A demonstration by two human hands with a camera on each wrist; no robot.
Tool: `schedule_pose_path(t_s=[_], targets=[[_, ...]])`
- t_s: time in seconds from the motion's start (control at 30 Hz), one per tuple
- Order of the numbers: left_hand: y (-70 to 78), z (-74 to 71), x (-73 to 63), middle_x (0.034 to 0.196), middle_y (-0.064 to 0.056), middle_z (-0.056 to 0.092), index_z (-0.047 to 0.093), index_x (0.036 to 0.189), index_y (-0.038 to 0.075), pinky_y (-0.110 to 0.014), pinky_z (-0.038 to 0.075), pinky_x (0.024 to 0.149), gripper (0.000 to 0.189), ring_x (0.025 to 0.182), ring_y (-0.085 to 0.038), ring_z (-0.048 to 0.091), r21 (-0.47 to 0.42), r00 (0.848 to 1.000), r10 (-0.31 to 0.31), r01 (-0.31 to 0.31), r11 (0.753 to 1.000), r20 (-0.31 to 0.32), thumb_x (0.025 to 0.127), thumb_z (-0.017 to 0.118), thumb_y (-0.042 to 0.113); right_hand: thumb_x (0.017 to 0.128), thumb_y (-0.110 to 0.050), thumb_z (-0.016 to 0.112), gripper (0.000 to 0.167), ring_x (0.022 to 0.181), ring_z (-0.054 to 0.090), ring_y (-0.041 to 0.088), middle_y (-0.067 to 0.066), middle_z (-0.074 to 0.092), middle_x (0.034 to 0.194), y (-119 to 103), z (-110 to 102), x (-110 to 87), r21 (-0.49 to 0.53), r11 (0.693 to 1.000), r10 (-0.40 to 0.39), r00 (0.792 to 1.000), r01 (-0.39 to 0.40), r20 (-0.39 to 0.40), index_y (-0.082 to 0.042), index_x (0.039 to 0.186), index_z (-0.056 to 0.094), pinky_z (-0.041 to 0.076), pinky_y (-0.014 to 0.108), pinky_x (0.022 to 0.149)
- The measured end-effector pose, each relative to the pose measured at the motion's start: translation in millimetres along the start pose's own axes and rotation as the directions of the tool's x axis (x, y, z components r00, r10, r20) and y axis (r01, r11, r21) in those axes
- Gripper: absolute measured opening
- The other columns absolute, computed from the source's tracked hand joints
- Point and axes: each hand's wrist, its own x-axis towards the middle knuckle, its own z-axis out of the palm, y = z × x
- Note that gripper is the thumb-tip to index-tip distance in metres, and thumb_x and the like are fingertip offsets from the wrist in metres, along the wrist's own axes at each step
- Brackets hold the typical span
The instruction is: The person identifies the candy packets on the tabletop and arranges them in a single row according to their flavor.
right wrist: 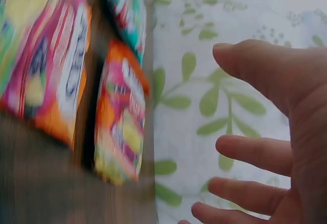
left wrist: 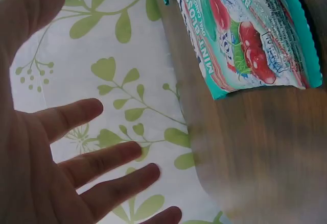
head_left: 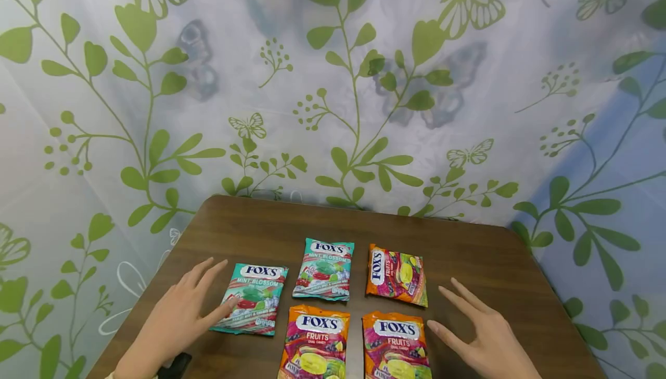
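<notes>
My left hand [head_left: 179,309] hovers at the left with fingers spread, its thumb overlapping a teal mint candy bag [head_left: 255,298] in the head view. Another teal mint bag [head_left: 324,269] lies right of that one. On the right, my right hand [head_left: 484,333] is held with fingers apart, beside a tilted orange fruit candy bag [head_left: 397,275]. Its thumb points at a second orange fruit bag [head_left: 397,344] at the front. A third orange fruit bag [head_left: 314,341] lies at front centre. Neither hand holds anything. The front bags are cut off by the head view's lower edge.
All the bags lie on a brown wooden table [head_left: 478,252] with rounded far corners. Behind it hangs a pale curtain [head_left: 291,153] printed with green leaves and butterflies. A small black object [head_left: 174,366] shows at the left wrist.
</notes>
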Motion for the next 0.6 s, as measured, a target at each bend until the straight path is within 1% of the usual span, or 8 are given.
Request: schedule_pose_path(t_s=[0.07,0.13,0.2,0.27,0.33,0.43,0.5,0.6], targets=[[1.2,2.5,-0.4,0.155,-0.019,0.054,0.051,0.161,0.016,-0.069,0.054,0.093,0.077,0.133,-0.047,0.059,0.000,1.000,-0.015,0.015,1.000,-0.003,0.101,0.076,0.057,0.096,-0.058,0.081,0.072,0.123,0.067,0.055,0.023,0.058,0.157,-8,4,1.7,0.038,0.999,-0.034,0.999,0.035,-0.024,-0.014,0.152,0.066,0.054,0.076,0.090],[2.0,5.1,-0.6,0.150,-0.016,0.057,0.051,0.161,0.017,-0.066,0.057,0.090,0.076,0.130,-0.044,0.061,-0.017,1.000,-0.021,0.021,1.000,0.002,0.101,0.076,0.055,0.096,-0.055,0.083,0.070,0.127,0.066,0.052,0.020,0.063,0.151,-16,8,5.4,0.093,0.994,-0.058,0.998,0.061,-0.034,-0.015,0.151,0.068,0.054,0.074,0.093],[2.5,7.5,-0.8,0.147,-0.013,0.059,0.051,0.161,0.017,-0.063,0.059,0.087,0.074,0.130,-0.042,0.062,-0.045,1.000,-0.025,0.026,0.999,0.014,0.102,0.076,0.054,0.095,-0.054,0.085,0.069,0.128,0.067,0.047,0.016,0.068,0.147,-25,13,10.2,0.157,0.985,-0.070,0.997,0.075,-0.037,-0.016,0.150,0.068,0.057,0.069,0.094],[3.3,8.8,-0.5,0.146,-0.012,0.060,0.051,0.161,0.017,-0.063,0.059,0.089,0.072,0.130,-0.040,0.062,-0.082,0.999,-0.035,0.037,0.996,0.027,0.103,0.075,0.052,0.094,-0.052,0.086,0.070,0.127,0.069,0.039,0.010,0.069,0.145,-34,18,15.4,0.223,0.972,-0.072,0.997,0.077,-0.031,-0.019,0.152,0.066,0.059,0.063,0.095],[2.6,9.9,-0.2,0.145,-0.012,0.061,0.051,0.161,0.016,-0.063,0.058,0.091,0.070,0.130,-0.039,0.063,-0.124,0.999,-0.039,0.044,0.991,0.036,0.104,0.075,0.050,0.094,-0.050,0.087,0.068,0.124,0.071,0.035,0.006,0.069,0.146,-43,22,20.4,0.296,0.952,-0.072,0.997,0.074,-0.018,-0.024,0.152,0.066,0.061,0.058,0.093],[0.9,10.3,0.1,0.145,-0.012,0.062,0.051,0.161,0.014,-0.065,0.055,0.096,0.069,0.132,-0.039,0.062,-0.187,0.998,-0.047,0.054,0.981,0.040,0.105,0.075,0.046,0.093,-0.049,0.088,0.067,0.127,0.069,0.033,0.000,0.066,0.150,-56,27,26.8,0.386,0.920,-0.074,0.997,0.068,0.001,-0.034,0.154,0.063,0.061,0.057,0.094],[-0.9,10.1,0.4,0.143,-0.014,0.063,0.052,0.159,0.010,-0.065,0.055,0.098,0.069,0.131,-0.040,0.063,-0.226,0.999,-0.029,0.034,0.974,0.026,0.104,0.078,0.042,0.092,-0.047,0.090,0.066,0.129,0.068,0.034,-0.002,0.065,0.151,-63,30,30.7,0.447,0.892,-0.082,0.997,0.068,0.011,-0.037,0.152,0.063,0.062,0.055,0.094],[-3.5,9.0,0.2,0.140,-0.015,0.065,0.054,0.156,0.006,-0.062,0.057,0.096,0.070,0.126,-0.039,0.066,-0.269,1.000,0.005,-0.005,0.963,-0.002,0.099,0.085,0.033,0.091,-0.042,0.092,0.066,0.132,0.065,0.034,-0.004,0.064,0.152,-73,33,35.6,0.514,0.856,-0.085,0.996,0.058,0.029,-0.038,0.150,0.064,0.062,0.051,0.095]])
